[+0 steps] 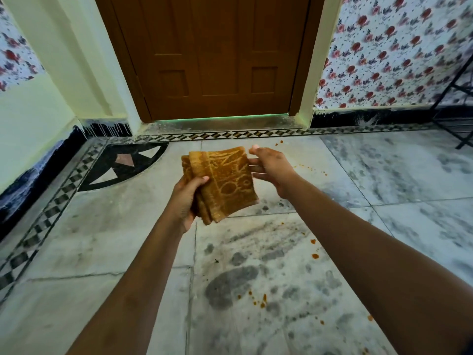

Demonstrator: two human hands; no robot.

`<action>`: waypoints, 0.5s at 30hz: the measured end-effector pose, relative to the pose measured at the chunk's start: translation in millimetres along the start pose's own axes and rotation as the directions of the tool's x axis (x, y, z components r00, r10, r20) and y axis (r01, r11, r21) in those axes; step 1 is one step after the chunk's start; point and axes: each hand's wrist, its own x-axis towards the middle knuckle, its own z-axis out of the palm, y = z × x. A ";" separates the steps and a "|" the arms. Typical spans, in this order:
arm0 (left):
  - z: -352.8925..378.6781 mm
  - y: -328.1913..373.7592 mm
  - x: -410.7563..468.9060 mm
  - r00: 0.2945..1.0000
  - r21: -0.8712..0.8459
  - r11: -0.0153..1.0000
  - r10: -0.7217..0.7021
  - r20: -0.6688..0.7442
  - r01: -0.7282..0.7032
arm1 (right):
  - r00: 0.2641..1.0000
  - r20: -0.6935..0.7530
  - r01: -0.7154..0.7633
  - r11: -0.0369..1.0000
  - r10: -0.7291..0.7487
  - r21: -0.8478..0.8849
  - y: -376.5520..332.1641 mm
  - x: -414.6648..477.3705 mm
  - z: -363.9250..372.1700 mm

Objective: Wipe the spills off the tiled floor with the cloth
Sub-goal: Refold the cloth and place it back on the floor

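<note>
A folded brown patterned cloth (225, 180) is held up in the air in front of me. My left hand (185, 198) grips its lower left part, thumb on top. My right hand (271, 167) touches the cloth's upper right edge with fingertips, fingers spread. Below, the grey marble tiled floor (128, 239) carries orange spill spots: some near my right forearm (314, 249), a cluster lower down (259, 299), and small drops farther off (311, 169). Dark wet smears (230, 285) mark the tile beneath my arms.
A brown wooden door (217, 55) stands shut straight ahead with a raised threshold. Flowered wallpaper (384, 52) covers the right wall. A black metal stand (458, 98) sits at the far right. A checkered border and dark corner inlay (122, 165) run along the left.
</note>
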 end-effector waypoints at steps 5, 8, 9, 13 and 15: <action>-22.9 -8.7 37.6 0.956 0.228 0.973 0.030 -0.291 0.039 | 0.980 -0.174 0.060 0.975 -0.099 -0.214 19.9 29.1 -48.0; -33.4 -21.7 65.9 0.914 0.312 0.942 0.015 -0.406 0.124 | 0.980 -0.146 0.025 0.809 -0.136 -0.587 60.0 44.4 -68.4; -37.5 -25.2 74.8 0.905 0.352 0.926 0.025 -0.425 0.140 | 0.986 -0.093 0.031 0.692 -0.141 -0.721 75.4 47.7 -71.9; -44.0 -39.3 119.9 0.869 0.777 0.600 0.266 -0.417 0.190 | 0.987 0.127 0.154 0.365 -0.097 -0.918 138.6 75.4 -68.0; -35.8 -45.1 140.0 0.855 0.937 0.284 0.415 -0.312 0.204 | 0.984 0.160 0.177 0.295 -0.083 -0.939 166.7 92.9 -60.7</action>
